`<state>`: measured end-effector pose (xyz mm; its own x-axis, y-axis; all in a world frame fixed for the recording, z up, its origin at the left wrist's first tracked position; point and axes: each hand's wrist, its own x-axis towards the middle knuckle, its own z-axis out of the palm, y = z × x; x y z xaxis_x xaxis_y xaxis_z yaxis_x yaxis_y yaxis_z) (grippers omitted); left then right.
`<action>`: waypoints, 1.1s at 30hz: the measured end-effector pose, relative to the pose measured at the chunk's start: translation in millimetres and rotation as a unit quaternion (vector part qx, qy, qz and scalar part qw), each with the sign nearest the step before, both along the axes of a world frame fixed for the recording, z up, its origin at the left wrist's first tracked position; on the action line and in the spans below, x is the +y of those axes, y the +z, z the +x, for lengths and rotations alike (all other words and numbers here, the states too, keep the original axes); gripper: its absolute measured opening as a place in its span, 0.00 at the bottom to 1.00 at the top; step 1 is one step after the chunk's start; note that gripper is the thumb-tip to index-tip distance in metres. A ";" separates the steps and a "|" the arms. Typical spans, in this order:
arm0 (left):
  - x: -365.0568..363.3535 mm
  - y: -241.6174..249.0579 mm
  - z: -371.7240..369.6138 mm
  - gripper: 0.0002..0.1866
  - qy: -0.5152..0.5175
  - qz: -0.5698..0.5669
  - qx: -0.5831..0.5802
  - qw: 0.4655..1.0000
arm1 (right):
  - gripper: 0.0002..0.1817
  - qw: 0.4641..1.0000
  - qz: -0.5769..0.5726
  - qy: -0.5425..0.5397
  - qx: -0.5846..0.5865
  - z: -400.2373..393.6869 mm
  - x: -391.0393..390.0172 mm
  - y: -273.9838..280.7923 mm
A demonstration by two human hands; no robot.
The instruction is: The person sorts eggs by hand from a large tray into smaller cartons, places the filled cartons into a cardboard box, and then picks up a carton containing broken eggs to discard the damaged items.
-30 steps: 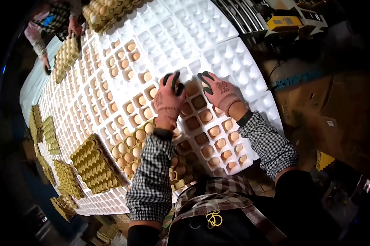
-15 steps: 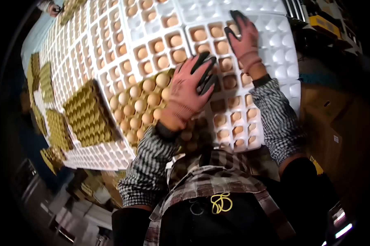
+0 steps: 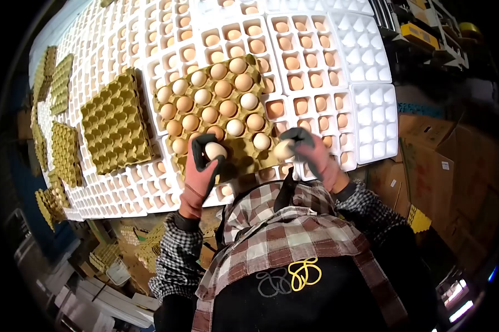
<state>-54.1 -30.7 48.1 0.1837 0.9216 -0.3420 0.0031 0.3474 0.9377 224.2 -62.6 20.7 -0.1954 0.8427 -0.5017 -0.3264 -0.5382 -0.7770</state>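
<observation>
A brown pulp tray [image 3: 239,150] with several eggs lies across white foam trays in front of me. My left hand [image 3: 200,171], in a pink and black glove, holds a pale egg [image 3: 215,150] over the tray's near left part. Beyond the tray's right edge, my right hand [image 3: 317,157] has another pale egg [image 3: 284,149] between its fingers, a little blurred. Cups at the near edge of the pulp tray hold no eggs. White foam trays [image 3: 349,88] around it hold brown eggs in square compartments.
Stacked pulp trays [image 3: 116,124] stand on the foam trays to the left, with more [image 3: 67,155] farther left. Foam trays without eggs [image 3: 375,122] line the right side. Cardboard boxes [image 3: 426,166] stand at the right, and a yellow box [image 3: 421,36] lies at the upper right.
Both hands have come back toward my body and now hold an egg each. The view has shifted, and more of the pulp tray and the eggs at the right shows.
</observation>
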 end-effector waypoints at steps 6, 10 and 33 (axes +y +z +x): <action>32.7 3.8 48.1 0.29 -0.239 0.227 0.588 0.738 | 0.18 0.812 0.311 0.187 -0.458 -27.3 21.1 11.6; 32.7 -15.9 21.5 0.32 -0.107 0.149 0.133 0.974 | 0.21 0.714 0.358 0.209 -0.563 -35.0 19.4 -2.9; 95.9 -4.3 10.2 0.26 -0.132 0.233 0.366 0.892 | 0.17 0.836 0.272 0.051 -0.473 -18.5 72.6 10.5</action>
